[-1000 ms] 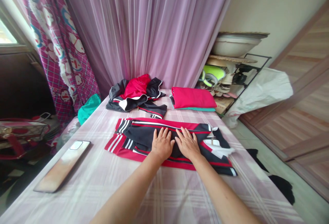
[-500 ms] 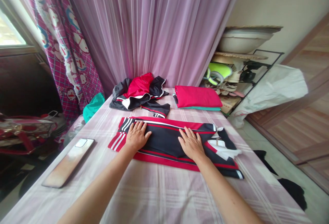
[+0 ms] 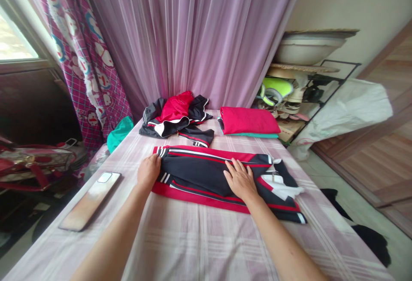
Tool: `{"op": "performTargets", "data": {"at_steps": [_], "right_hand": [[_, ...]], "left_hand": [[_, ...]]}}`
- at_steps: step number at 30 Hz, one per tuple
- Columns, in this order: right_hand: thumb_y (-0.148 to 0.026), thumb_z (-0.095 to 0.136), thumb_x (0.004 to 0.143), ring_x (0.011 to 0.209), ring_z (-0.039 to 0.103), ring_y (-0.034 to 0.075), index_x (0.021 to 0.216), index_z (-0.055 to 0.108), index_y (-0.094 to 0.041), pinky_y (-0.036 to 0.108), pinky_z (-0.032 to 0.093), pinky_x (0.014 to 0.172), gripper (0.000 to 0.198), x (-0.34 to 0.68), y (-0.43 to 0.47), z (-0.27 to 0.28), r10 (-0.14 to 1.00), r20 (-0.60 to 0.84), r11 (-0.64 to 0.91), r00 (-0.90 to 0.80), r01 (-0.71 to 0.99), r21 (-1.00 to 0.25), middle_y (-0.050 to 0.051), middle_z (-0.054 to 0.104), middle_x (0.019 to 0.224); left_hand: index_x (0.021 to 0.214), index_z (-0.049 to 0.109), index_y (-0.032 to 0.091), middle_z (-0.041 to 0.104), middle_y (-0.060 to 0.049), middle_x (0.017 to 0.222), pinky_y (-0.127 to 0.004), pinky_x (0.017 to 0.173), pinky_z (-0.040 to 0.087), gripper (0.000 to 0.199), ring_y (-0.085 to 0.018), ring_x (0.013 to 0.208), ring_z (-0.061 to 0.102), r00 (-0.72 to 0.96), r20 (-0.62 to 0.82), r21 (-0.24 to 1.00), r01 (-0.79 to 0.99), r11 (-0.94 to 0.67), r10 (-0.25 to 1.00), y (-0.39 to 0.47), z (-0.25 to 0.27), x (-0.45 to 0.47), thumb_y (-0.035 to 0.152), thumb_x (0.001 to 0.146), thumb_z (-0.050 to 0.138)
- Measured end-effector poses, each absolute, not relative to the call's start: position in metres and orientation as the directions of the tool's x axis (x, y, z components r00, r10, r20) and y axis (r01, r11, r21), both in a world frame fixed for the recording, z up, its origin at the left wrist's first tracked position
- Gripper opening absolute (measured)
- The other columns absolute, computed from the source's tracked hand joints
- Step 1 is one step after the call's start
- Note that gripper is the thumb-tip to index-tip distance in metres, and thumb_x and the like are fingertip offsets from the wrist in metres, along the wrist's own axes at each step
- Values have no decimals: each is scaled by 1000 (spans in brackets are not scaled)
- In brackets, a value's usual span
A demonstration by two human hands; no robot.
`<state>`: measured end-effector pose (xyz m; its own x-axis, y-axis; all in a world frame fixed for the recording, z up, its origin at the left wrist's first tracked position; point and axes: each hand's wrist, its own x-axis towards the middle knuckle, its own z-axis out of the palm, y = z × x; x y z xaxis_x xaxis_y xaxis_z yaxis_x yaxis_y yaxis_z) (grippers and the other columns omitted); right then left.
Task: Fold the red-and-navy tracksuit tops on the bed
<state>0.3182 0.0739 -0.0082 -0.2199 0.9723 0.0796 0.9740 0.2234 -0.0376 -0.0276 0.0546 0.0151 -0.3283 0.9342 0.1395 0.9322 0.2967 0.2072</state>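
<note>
A navy and red track jacket (image 3: 199, 173) with white stripes lies folded lengthwise on the table, its zipped, white-lined end to the right. At its left end my left hand (image 3: 149, 169) is closed, with the fingers curled over the striped edge. My right hand (image 3: 240, 179) lies flat on the dark fabric, fingers spread, near the right part of the jacket. Some of the cuff fabric is hidden under my left hand.
Behind the jacket are a crumpled navy and red garment (image 3: 175, 117) and a folded red and teal stack (image 3: 249, 120). A phone (image 3: 90, 201) lies at the left on the checked tablecloth (image 3: 193, 246). A shoe rack (image 3: 325, 96) stands beyond the right edge.
My left hand has moved left from lying flat on the fabric and closed on the jacket's end. The red striped cuff there is now tucked in. My right hand stays in place.
</note>
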Motion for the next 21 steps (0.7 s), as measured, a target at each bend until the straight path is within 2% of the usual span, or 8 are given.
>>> {"op": "performTargets", "data": {"at_steps": [3, 6, 9, 12, 15, 21], "right_hand": [[-43, 29, 101, 145, 30, 25, 148, 42, -27, 53, 21, 115, 52, 318, 73, -7, 973, 81, 221, -217, 974, -48, 8, 34, 158], [-43, 30, 101, 145, 30, 26, 148, 43, -26, 53, 21, 115, 52, 318, 73, -7, 972, 86, 223, -218, 973, -54, 8, 35, 158], [-43, 31, 100, 145, 30, 26, 147, 44, -26, 54, 22, 115, 52, 318, 73, -7, 971, 91, 228, -223, 972, -58, 8, 35, 158], [-43, 32, 100, 145, 30, 26, 147, 45, -26, 54, 22, 115, 51, 318, 73, -7, 971, 95, 227, -221, 972, -65, 9, 36, 157], [-43, 32, 100, 144, 31, 27, 147, 46, -25, 54, 22, 115, 51, 317, 73, -8, 970, 99, 228, -220, 971, -74, 9, 37, 157], [-41, 35, 100, 143, 33, 28, 145, 48, -24, 55, 23, 114, 50, 317, 73, -11, 964, 141, 240, -226, 966, -97, 11, 38, 156]], "left_hand": [[125, 59, 11, 66, -18, 125, -38, 94, 48, 50, -30, 115, 62, -438, 108, 209, 888, 410, 893, 52, 22, -30, 41, 95, 33], [126, 57, 8, 67, -21, 121, -38, 88, 49, 58, -33, 112, 63, -502, 7, 196, 849, 491, 865, 53, 26, -39, 52, 92, 39], [115, 63, 9, 69, -22, 117, -38, 81, 49, 60, -34, 106, 66, -508, -160, 156, 834, 530, 846, 60, 32, -50, 59, 88, 41], [106, 68, 10, 71, -22, 112, -36, 77, 48, 61, -34, 102, 67, -504, -257, 132, 827, 546, 825, 70, 39, -59, 62, 83, 47], [99, 71, 10, 72, -23, 109, -35, 75, 48, 60, -34, 99, 68, -511, -281, 131, 818, 560, 812, 80, 41, -64, 63, 76, 56], [100, 70, 10, 70, -24, 113, -36, 74, 49, 58, -36, 102, 67, -535, -277, 201, 780, 593, 798, 85, 33, -66, 61, 74, 59]]}}
